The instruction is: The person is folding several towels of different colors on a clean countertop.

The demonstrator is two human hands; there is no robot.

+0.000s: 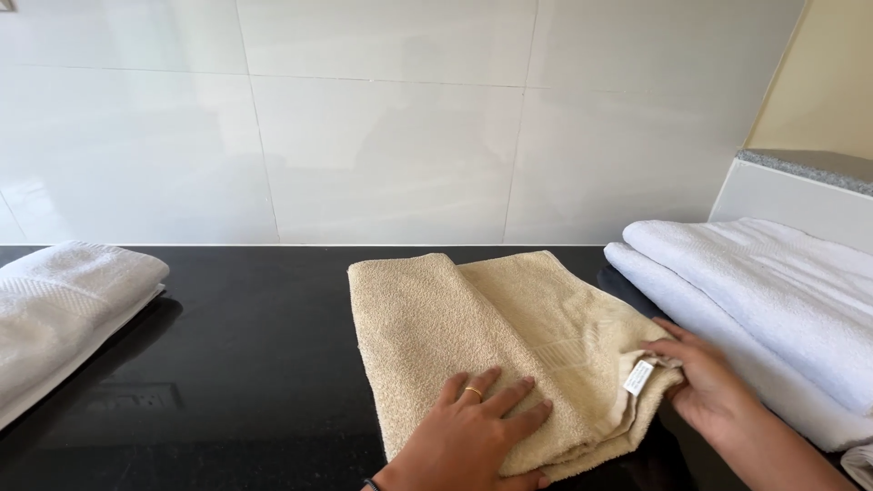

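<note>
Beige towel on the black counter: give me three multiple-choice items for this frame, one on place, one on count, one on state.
1. Where does the beige towel lie?
A. Between white towels on the black counter
B. On the floor
C. Hanging on the wall

2. How many hands touch it?
A. None
B. One
C. Two

3. What state is it in?
A. Spread fully flat
B. Folded over itself
C. Rolled into a tube

Answers:
1 A: a folded white towel sits to its left and a white towel stack to its right.
2 C: the left hand presses flat on top, and the right hand grips the corner by the white label.
3 B: layered edges overlap.
</note>
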